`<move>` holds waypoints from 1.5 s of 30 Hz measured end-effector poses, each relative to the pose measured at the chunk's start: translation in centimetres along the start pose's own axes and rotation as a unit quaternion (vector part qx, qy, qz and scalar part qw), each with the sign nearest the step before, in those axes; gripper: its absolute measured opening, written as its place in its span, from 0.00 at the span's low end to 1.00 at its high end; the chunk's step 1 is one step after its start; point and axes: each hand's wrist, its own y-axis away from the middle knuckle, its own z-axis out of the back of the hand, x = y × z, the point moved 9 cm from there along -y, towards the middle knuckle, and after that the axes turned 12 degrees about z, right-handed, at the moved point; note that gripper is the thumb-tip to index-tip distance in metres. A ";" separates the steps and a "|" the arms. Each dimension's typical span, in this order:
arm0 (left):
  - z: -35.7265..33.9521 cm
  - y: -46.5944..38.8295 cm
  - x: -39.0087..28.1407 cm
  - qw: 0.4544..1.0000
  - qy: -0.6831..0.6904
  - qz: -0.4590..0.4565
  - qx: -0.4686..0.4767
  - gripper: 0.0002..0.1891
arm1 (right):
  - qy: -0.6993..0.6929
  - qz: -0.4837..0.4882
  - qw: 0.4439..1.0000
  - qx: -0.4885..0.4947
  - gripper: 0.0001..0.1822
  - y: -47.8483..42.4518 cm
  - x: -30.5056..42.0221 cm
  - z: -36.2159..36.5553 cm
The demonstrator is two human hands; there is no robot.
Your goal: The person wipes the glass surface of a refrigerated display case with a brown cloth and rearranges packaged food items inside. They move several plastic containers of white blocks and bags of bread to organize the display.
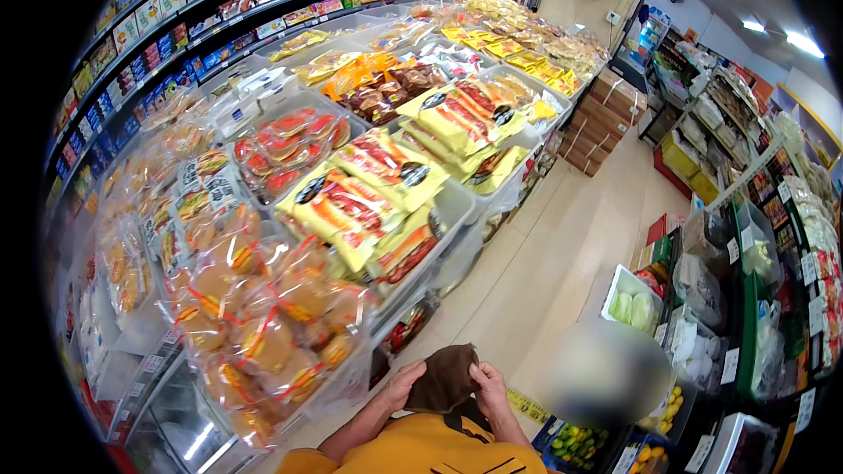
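Both hands grip a dark brown cloth [442,378] in front of the orange shirt. My left hand [403,384] pinches its left edge, and my right hand [488,380] holds its upper right side. A dark strap hangs below the cloth, between the forearms. Beyond the hands stands a display of clear plastic bins [454,210] with packaged snacks. Nearest my left hand are bagged round buns [263,336] in clear wrap. Behind them lie yellow packets [349,207] with red pictures.
Shelves of packaged goods [197,13] curve along the left and back. Stacked cardboard boxes [599,122] stand at the display's far end. Across the tiled aisle [527,276] are a white crate of cabbages [632,299], a bin of green citrus fruit [579,442] and further shelving.
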 end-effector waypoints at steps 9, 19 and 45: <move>-11.0 -12.8 -3.3 0.999 -0.037 -0.022 0.007 0.18 | 0.022 0.164 0.986 -0.018 0.07 -10.9 15.1 12.1; -15.9 -27.4 -3.5 0.880 -0.471 -0.045 -0.026 0.29 | -0.039 0.123 0.989 0.072 0.04 -17.3 22.2 12.7; -25.7 -52.9 -26.2 0.746 -0.493 -0.443 -0.062 0.11 | 0.227 -0.073 0.890 0.389 0.08 -46.1 30.2 10.4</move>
